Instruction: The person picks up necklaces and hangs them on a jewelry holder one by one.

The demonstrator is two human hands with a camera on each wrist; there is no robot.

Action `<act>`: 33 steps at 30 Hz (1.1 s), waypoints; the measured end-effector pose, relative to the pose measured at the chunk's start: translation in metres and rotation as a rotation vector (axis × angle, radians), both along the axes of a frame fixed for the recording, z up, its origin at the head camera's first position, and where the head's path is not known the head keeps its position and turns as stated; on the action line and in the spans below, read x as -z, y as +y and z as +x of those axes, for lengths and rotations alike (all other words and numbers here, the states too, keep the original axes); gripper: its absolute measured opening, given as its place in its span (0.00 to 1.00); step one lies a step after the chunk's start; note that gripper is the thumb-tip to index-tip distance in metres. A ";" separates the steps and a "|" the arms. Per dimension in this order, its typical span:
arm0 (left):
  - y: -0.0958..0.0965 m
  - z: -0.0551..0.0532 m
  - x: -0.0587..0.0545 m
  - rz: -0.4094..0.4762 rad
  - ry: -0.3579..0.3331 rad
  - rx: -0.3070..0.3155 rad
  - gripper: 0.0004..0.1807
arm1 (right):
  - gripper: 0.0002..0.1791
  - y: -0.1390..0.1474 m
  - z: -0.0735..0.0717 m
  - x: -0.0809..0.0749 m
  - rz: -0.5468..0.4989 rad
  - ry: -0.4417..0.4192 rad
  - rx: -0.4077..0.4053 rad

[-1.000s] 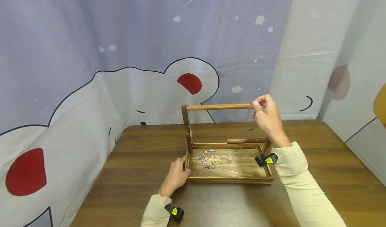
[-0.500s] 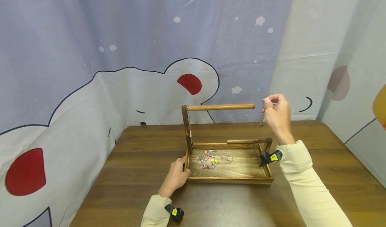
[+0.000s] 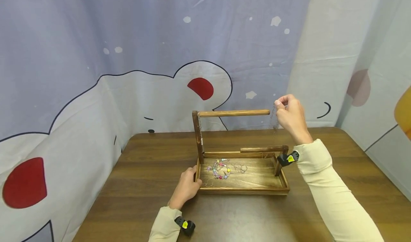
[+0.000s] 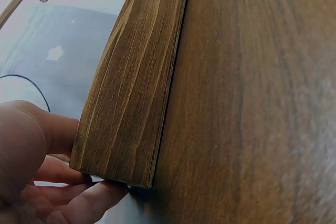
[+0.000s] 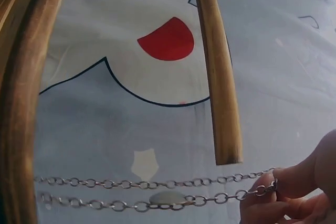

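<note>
My right hand (image 3: 290,115) pinches the top of a silver chain necklace (image 5: 121,204) between thumb and fingertips. Its two strands hang down, one passing a small oval tag (image 5: 168,198). The upper wooden bar (image 3: 234,113) of a jewelry stand ends freely just left of those fingertips; in the right wrist view a narrow gap separates the bar's end from the chain. My left hand (image 3: 186,185) grips the left end of the stand's wooden tray (image 3: 244,191), with the thumb and fingers around its corner in the left wrist view.
A lower bar (image 3: 261,149) extends left from the short right post. Another chain (image 3: 201,131) hangs beside the tall left post (image 3: 196,135). Inside the tray lie a colorful beaded bracelet (image 3: 220,177) and thin tangled chains (image 3: 242,168). A printed curtain (image 3: 144,31) stands behind the table.
My right hand moved right with the necklace, off the upper bar's end, then rose and came slightly back left. The left hand stays on the tray.
</note>
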State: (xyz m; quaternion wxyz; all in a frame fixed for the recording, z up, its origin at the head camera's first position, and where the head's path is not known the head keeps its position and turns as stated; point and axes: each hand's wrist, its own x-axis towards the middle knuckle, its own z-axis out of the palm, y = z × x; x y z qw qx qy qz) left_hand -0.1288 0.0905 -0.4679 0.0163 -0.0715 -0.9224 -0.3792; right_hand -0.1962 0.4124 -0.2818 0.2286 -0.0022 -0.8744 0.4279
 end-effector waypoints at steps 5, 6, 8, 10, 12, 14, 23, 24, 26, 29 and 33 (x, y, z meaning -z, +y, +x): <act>0.000 -0.001 -0.001 -0.003 0.002 0.003 0.31 | 0.11 -0.007 -0.003 -0.005 0.036 -0.011 -0.029; 0.000 -0.001 -0.001 -0.003 0.001 0.003 0.31 | 0.11 -0.009 -0.003 -0.005 0.044 -0.010 -0.031; 0.000 -0.001 -0.001 -0.001 -0.002 0.002 0.31 | 0.11 -0.013 -0.004 -0.006 0.054 -0.017 -0.036; 0.000 0.000 -0.001 0.002 -0.004 0.002 0.31 | 0.11 -0.016 -0.005 -0.007 0.062 -0.025 -0.041; 0.000 0.000 -0.001 0.003 -0.001 0.002 0.30 | 0.11 -0.018 -0.006 -0.008 0.074 -0.021 -0.037; 0.000 0.000 -0.001 0.002 0.005 0.004 0.30 | 0.11 -0.019 -0.006 -0.008 0.080 -0.016 -0.030; -0.001 0.000 -0.001 -0.001 0.011 0.011 0.30 | 0.11 -0.029 -0.004 -0.012 0.098 -0.014 -0.023; 0.000 0.000 -0.002 -0.001 0.009 0.011 0.30 | 0.11 -0.031 -0.004 -0.013 0.098 -0.014 -0.027; 0.000 0.000 -0.002 -0.003 0.008 0.008 0.30 | 0.11 -0.035 -0.004 -0.013 0.099 -0.016 -0.035; 0.001 0.001 -0.002 -0.002 -0.004 0.010 0.30 | 0.10 -0.041 -0.003 -0.012 0.097 -0.017 -0.045; 0.002 0.002 -0.002 0.011 -0.020 0.015 0.31 | 0.10 -0.047 -0.001 -0.009 0.095 -0.009 -0.053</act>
